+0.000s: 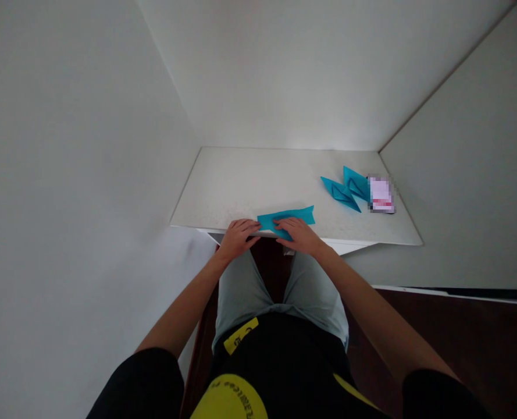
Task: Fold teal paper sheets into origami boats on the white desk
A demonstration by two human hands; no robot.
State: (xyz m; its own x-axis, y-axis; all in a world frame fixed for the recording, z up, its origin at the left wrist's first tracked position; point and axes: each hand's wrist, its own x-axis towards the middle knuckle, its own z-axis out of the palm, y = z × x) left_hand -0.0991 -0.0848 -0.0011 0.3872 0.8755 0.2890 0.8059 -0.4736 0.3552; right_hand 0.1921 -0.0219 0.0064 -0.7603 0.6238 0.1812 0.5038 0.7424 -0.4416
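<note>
A folded strip of blue paper (293, 215) lies at the front edge of the white shelf, its right end notched. My left hand (239, 237) rests at the strip's left end, fingers stretched over the edge and thumb apart below. My right hand (300, 234) bends over the middle and right of the strip, with a small blue flap between its fingers and thumb; its palm side is hidden. Farther right lie two folded blue paper pieces, a nearer one (341, 193) and one behind it (356, 184), both with pointed ends.
A phone-like object with a blurred-out screen (381, 194) lies at the right, touching the rear folded piece. The white shelf (241, 174) is bounded by walls at left, back and right. My legs (241, 285) are under its front edge.
</note>
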